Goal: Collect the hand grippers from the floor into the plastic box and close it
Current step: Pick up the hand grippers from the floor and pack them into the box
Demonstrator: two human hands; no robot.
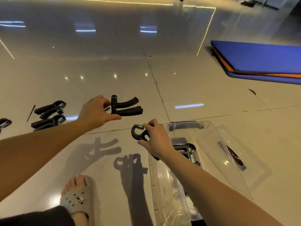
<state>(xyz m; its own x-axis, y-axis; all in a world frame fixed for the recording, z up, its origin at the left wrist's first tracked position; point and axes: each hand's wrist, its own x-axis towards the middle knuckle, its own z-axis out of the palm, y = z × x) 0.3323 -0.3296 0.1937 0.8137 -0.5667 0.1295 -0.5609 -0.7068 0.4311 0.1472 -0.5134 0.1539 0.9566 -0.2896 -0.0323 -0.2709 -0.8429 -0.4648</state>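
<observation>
- At the far left, an edge gripper (4, 122) is cut off by the frame. A floor pair (49, 114) lies well apart from the box.
- The left hand (97, 110) pinches a raised gripper (125, 106) at its spring end. It looks stiff and light, so the grip should be secure.
- The right hand (154, 137) is clamped on a second gripper (139, 132), hiding its handles, just beside the open plastic box (162, 176).
- What is in the box blurs through its clear walls.

Glossy beige tile floor (114, 67) bears a blue mat (260, 57) with an orange layer. Left of the mat runs a dark grout line (156, 85); farther left, small light spots (115, 76) glint. A glowing strip (206, 31) ends near its far corner.
</observation>
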